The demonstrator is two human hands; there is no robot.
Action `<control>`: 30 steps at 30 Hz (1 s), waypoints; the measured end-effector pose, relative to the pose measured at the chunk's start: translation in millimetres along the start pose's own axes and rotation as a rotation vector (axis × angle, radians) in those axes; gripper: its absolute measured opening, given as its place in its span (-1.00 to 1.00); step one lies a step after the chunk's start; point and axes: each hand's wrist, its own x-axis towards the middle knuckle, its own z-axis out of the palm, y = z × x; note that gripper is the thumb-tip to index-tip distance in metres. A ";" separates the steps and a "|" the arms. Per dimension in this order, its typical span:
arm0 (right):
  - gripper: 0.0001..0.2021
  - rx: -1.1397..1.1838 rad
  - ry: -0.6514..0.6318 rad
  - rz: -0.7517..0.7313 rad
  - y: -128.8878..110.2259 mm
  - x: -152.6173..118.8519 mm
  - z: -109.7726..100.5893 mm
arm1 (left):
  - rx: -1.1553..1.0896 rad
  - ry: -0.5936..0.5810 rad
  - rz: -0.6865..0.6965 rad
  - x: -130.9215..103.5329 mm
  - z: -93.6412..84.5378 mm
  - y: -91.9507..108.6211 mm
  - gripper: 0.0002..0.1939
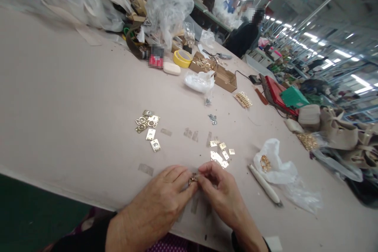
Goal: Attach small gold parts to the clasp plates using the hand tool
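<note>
Near the front edge of the table, my left hand pinches a small shiny metal fitting between thumb and fingers. My right hand meets it from the other side, its thumb and forefinger closed at the same fitting. Fingers cover much of the piece, so its full shape is hidden. Just beyond my right hand lie several flat gold metal plates. Farther left is a loose pile of gold plates with ring-shaped fittings. A few small silver pieces lie beyond the flat plates.
To the right are a white pen-like tool and a plastic bag with gold parts. Farther back stand cardboard boxes, yellow tape and a clear bag. Beige shoes line the right side. A person sits beyond.
</note>
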 end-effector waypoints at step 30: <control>-0.84 -0.363 0.079 0.040 -10.8 -4.5 22.5 | 0.090 0.090 0.044 -6.4 2.3 0.0 -0.69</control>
